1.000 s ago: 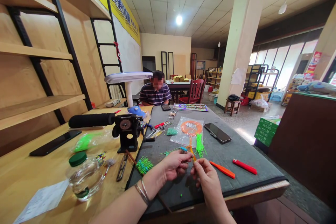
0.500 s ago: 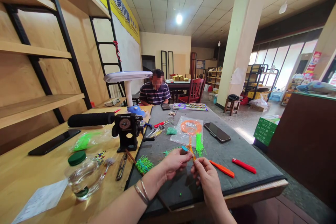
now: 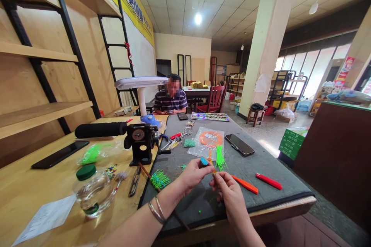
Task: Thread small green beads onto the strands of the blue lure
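My left hand (image 3: 194,173) is closed around a small bundle with blue tips (image 3: 203,161), which shows above the thumb. Close beside it, my right hand (image 3: 227,189) is pinched at a thin orange strip (image 3: 214,170) that runs between the two hands; exactly what its fingertips grip is too small to tell. Just beyond the hands lies a bunch of bright green strands (image 3: 220,157), next to a clear plastic bag (image 3: 198,152) with an orange coil (image 3: 211,139) on it. Left of my left wrist sits a row of green, blue-tipped strands (image 3: 160,180) along a brown stick (image 3: 145,170).
An orange tool (image 3: 246,185) and a red one (image 3: 268,181) lie to the right, below a phone (image 3: 239,144). On the left stand a black hand-cranked machine (image 3: 142,144) and a water jar (image 3: 94,193). A person (image 3: 170,98) sits across the table.
The blue-tipped bundle has turned so its tips face up more, and has risen slightly in my left hand. My right hand stays pinched close beside it.
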Motion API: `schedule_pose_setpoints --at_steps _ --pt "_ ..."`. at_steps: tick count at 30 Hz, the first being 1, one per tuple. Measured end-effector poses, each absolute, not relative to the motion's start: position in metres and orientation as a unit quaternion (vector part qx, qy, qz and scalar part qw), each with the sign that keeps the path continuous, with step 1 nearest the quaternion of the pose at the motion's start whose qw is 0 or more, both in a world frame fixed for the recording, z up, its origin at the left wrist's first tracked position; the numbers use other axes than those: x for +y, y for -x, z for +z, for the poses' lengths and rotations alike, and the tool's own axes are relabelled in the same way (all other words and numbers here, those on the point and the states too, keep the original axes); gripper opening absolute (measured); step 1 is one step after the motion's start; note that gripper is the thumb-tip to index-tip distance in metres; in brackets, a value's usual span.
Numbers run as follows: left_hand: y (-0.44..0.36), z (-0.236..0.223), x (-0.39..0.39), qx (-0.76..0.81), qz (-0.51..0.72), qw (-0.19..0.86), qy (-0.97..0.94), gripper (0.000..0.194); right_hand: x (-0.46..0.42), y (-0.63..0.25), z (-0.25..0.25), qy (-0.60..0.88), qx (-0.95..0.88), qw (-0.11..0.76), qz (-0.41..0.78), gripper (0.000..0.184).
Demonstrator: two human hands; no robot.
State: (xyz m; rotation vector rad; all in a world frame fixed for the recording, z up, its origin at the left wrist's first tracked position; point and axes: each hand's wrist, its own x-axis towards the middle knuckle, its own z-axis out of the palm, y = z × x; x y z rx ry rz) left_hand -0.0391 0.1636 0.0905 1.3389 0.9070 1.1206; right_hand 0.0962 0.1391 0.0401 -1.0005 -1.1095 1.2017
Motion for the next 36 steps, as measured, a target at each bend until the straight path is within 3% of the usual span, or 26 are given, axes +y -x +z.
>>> schedule_pose_setpoints --at_steps 5,10,14,26,36 --pt "0.039 0.092 0.165 0.362 0.510 0.538 -0.565 0.040 0.139 -0.101 0.056 0.437 -0.543 0.598 0.396 0.039" --pt "0.040 0.090 0.169 0.332 0.517 0.519 -0.594 0.043 0.144 -0.095 0.062 0.404 -0.524 0.558 0.501 0.038" --pt "0.040 0.089 0.170 0.330 0.509 0.518 -0.603 0.044 0.146 -0.095 0.061 0.383 -0.475 0.574 0.546 0.037" --pt "0.042 0.091 0.163 0.367 0.314 0.587 -0.650 0.052 0.140 -0.109 0.077 0.361 -0.436 0.649 0.509 0.034" --pt "0.043 0.082 0.172 0.320 0.440 0.548 -0.635 0.040 0.133 -0.112 0.054 0.366 -0.450 0.629 0.518 0.031"
